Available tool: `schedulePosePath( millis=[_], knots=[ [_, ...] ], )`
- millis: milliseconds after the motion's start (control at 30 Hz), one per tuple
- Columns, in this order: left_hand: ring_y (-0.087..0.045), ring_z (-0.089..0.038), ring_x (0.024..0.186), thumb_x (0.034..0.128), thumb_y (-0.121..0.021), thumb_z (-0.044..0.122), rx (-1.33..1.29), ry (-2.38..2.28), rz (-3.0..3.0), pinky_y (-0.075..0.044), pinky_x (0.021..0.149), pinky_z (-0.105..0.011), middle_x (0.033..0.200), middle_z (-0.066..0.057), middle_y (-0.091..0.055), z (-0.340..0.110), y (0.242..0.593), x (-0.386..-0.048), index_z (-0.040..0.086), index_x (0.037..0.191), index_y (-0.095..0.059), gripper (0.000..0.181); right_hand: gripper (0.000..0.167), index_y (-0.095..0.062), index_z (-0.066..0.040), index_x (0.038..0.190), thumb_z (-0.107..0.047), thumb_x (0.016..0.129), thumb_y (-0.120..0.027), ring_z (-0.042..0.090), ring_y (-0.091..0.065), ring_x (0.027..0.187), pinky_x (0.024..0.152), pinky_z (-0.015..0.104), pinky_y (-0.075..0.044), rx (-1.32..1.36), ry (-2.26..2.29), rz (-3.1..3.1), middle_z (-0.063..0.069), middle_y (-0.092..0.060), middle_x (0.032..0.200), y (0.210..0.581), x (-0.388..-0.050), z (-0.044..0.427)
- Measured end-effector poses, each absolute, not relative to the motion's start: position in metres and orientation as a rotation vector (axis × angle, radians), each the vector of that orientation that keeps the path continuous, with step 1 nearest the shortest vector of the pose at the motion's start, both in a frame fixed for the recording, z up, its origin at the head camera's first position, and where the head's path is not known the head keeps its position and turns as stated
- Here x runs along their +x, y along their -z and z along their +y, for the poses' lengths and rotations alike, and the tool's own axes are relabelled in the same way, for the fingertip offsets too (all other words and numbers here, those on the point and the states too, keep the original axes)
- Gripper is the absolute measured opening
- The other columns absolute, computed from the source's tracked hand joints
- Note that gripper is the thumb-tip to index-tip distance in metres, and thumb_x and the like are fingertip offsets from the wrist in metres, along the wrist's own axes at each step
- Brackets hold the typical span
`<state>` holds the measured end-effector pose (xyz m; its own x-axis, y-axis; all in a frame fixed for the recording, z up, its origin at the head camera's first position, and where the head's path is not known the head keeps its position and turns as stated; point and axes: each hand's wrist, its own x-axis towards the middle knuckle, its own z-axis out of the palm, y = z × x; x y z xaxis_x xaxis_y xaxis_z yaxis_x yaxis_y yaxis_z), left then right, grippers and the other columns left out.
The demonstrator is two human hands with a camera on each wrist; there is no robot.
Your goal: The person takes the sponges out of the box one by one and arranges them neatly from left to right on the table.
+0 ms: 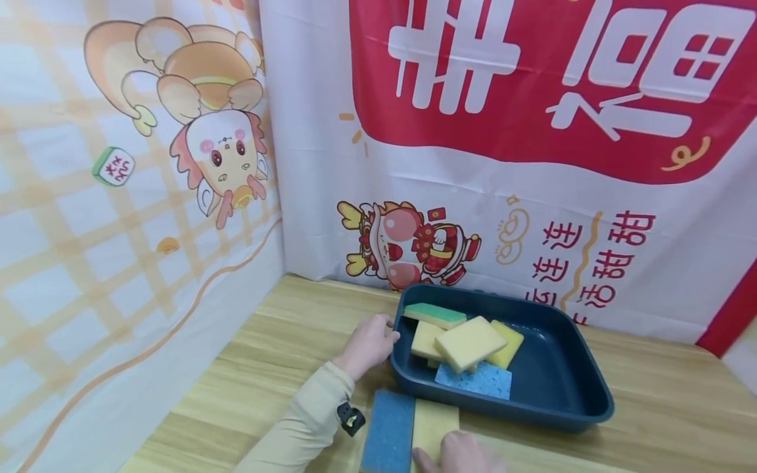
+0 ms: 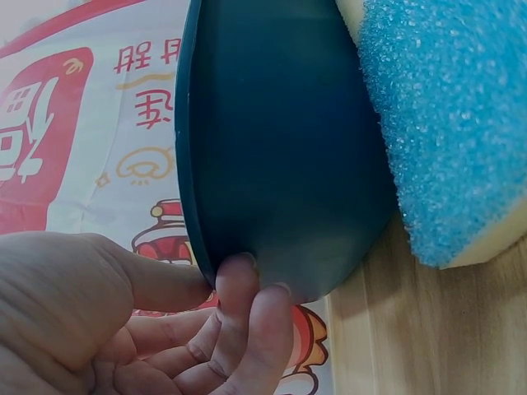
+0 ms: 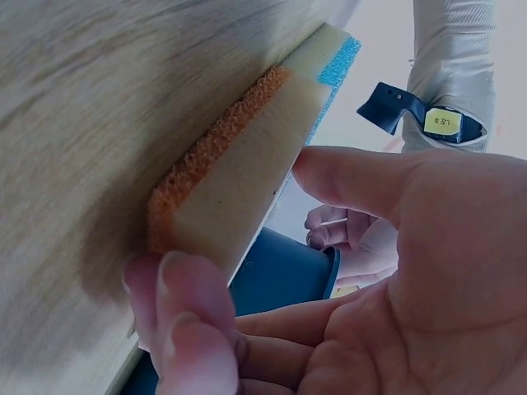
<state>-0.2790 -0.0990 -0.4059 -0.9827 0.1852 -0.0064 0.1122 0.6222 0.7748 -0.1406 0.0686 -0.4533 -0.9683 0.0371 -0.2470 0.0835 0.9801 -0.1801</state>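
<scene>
Both hands are gripping: the left hand [image 1: 368, 345], at the centre of the head view, pinches the left rim of a dark blue tray [image 1: 552, 374], while the right hand [image 1: 464, 454], at the bottom edge, holds a cream sponge [image 1: 436, 420] lying on the wooden table [image 1: 278, 328]. That sponge sits just below the tray, side by side with a blue-topped sponge [image 1: 387, 430] to its left.

Inside the tray, toward its left half, lie a green-topped sponge [image 1: 436, 314], a tilted cream block [image 1: 471, 341] on top of the heap, a yellow sponge [image 1: 506, 345] and a speckled blue sponge [image 1: 476, 380].

From above, the held sponge looks plain cream; the right wrist view shows an orange layer [image 3: 210, 152] on its table side, with the thumb on one edge and fingertips [image 3: 193, 284] at its near end. The same view gives a yellow label [image 3: 443, 122] on the dark wrist strap [image 1: 351, 419], not readable in the head view. The left wrist view shows the left thumb and fingers on either side of the tray's rim — a grip mostly hidden from above.

Some things are hard to make out: the right hand is cut off and slightly blurred in the head view, the blue-topped sponge runs to the lower edge, and whatever lies beneath the tilted block is largely covered.
</scene>
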Motion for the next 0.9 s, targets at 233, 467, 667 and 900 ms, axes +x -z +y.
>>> schedulePosePath(
  millis=[233,467,667,900],
  knots=[
    [-0.055,-0.017,0.049,0.1013,-0.057,0.014,0.262,-1.308,2.755,-0.043,0.046,-0.028,0.069,-0.007,-0.06,-0.0999,0.4052,-0.2797,-0.005,0.132,-0.054,0.036,0.064,-0.055,-0.011,0.053,-0.065,0.087,-0.059,0.011,-0.039,0.043,0.047,0.026,-0.027,0.034,0.35,2.86,-0.002,-0.04,0.05,0.4461,-0.1406,0.0704],
    [-0.054,-0.017,0.048,0.1011,-0.057,0.014,0.268,-1.298,2.748,-0.043,0.045,-0.028,0.066,-0.007,-0.06,-0.0999,0.4063,-0.2797,-0.004,0.132,-0.054,0.036,0.065,-0.054,-0.011,0.053,-0.067,0.086,-0.059,0.011,-0.04,0.043,0.047,0.027,-0.028,0.064,0.324,2.886,-0.002,-0.039,0.05,0.4497,-0.1387,0.0679],
    [-0.054,-0.016,0.048,0.101,-0.057,0.013,0.288,-1.314,2.757,-0.042,0.045,-0.028,0.065,-0.006,-0.059,-0.099,0.4054,-0.2789,-0.006,0.132,-0.054,0.036,0.065,-0.054,-0.012,0.054,-0.068,0.084,-0.06,0.013,-0.042,0.044,0.049,0.028,-0.03,0.116,0.295,2.896,-0.001,-0.04,0.052,0.4517,-0.1396,0.0669],
    [-0.053,-0.016,0.047,0.1014,-0.056,0.013,0.299,-1.319,2.762,-0.042,0.045,-0.028,0.065,-0.007,-0.059,-0.0996,0.4063,-0.2795,-0.007,0.132,-0.053,0.036,0.064,-0.054,-0.013,0.053,-0.068,0.084,-0.059,0.013,-0.042,0.045,0.049,0.03,-0.031,0.094,0.313,2.912,-0.002,-0.041,0.051,0.4488,-0.1382,0.0662]
  ],
)
